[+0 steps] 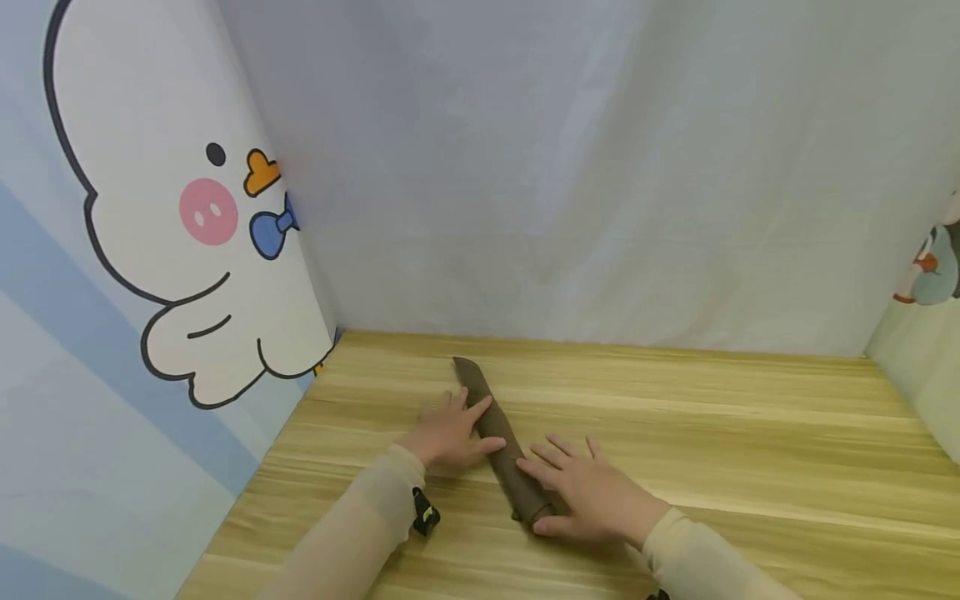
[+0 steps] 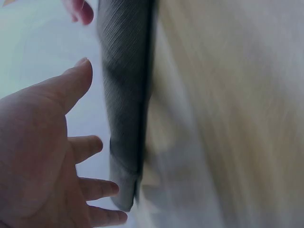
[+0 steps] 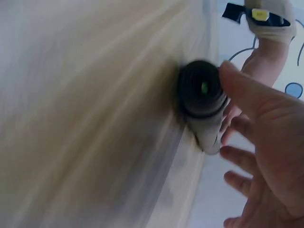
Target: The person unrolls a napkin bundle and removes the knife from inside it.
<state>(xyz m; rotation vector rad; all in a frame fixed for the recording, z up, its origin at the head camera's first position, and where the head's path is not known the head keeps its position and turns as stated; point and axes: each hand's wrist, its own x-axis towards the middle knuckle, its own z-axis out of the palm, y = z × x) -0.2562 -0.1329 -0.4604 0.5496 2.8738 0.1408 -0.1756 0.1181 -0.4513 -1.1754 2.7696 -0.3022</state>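
A dark brown sheet, perhaps a mat, rolled into a long tube [image 1: 504, 454], lies slantwise on the table in the head view. Across its far half rests my left hand [image 1: 455, 432], fingers spread and thumb on the roll. My right hand [image 1: 585, 486] touches the near end from the right, its fingers extended. In the left wrist view the grey-looking roll [image 2: 126, 90] has a textured surface, with the left hand [image 2: 42, 147] beside it. Looking along the roll, the right wrist view shows its wound layers at the end [image 3: 190, 95], by the right thumb [image 3: 242, 88].
The wood-grain table [image 1: 712, 425] extends to both sides of the roll. Behind it hangs a pale grey curtain [image 1: 570, 175]. A cartoon-printed sheet [image 1: 150, 125] borders the left, and another printed panel [image 1: 933, 267] the right. A black strap piece [image 1: 425, 512] sits at the left wrist.
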